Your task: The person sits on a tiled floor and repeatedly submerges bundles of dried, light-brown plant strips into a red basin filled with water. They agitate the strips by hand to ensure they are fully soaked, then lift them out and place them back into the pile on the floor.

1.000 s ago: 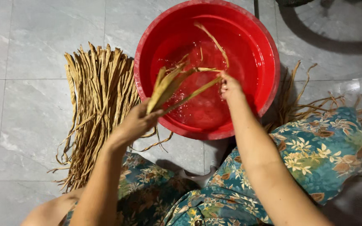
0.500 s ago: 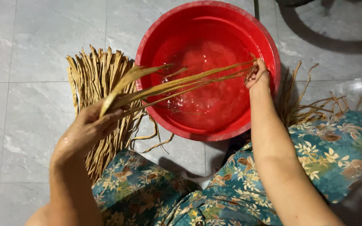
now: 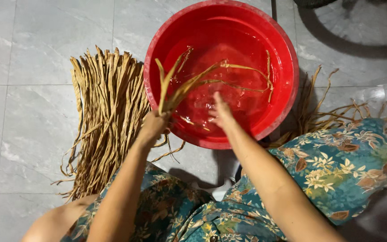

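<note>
Nearby: straw pile [image 3: 104,121] left of red basin [image 3: 287,54]; loose strands [image 3: 337,112] right.

I count one red basin [image 3: 287,58], holding water. Two hands in view: left hand [image 3: 154,125], right hand [image 3: 221,113]. One small bunch of wet fibre strips [image 3: 189,83]. Two heaps of dry strips on floor: big heap [image 3: 106,116], smaller heap [image 3: 332,112]. Single strips too many to count
</note>
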A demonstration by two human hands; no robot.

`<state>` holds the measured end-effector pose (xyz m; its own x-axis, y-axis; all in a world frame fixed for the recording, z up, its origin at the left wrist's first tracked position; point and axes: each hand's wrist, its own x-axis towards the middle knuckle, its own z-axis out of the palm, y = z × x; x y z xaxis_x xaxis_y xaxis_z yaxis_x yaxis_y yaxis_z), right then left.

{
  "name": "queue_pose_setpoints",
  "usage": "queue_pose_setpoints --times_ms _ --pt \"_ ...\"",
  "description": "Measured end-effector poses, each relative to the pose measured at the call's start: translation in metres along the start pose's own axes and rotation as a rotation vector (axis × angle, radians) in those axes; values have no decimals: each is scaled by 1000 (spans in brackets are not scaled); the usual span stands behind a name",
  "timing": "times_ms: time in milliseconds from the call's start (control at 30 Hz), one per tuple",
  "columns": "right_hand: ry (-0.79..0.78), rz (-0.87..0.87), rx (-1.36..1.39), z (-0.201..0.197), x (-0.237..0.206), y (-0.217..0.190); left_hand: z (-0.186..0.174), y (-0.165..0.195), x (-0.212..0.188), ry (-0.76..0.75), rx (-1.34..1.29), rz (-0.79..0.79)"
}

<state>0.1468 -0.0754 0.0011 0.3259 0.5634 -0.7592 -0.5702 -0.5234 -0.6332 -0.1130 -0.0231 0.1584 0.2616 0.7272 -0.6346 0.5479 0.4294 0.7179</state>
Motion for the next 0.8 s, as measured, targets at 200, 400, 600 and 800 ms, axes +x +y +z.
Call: queue_pose_setpoints --times_ms 200,400,600,800 --pt "-612 -138 85 65 -58 12 73 -78 54 -79 -24 160" --pt "-223 -93 -21 56 -45 -14 101 -47 1 -126 373 317" --pt "-211 -95 491 -27 21 -83 38 51 -103 -292 501 320" --pt "164 -109 443 -115 41 -128 -51 118 -182 -215 507 65"
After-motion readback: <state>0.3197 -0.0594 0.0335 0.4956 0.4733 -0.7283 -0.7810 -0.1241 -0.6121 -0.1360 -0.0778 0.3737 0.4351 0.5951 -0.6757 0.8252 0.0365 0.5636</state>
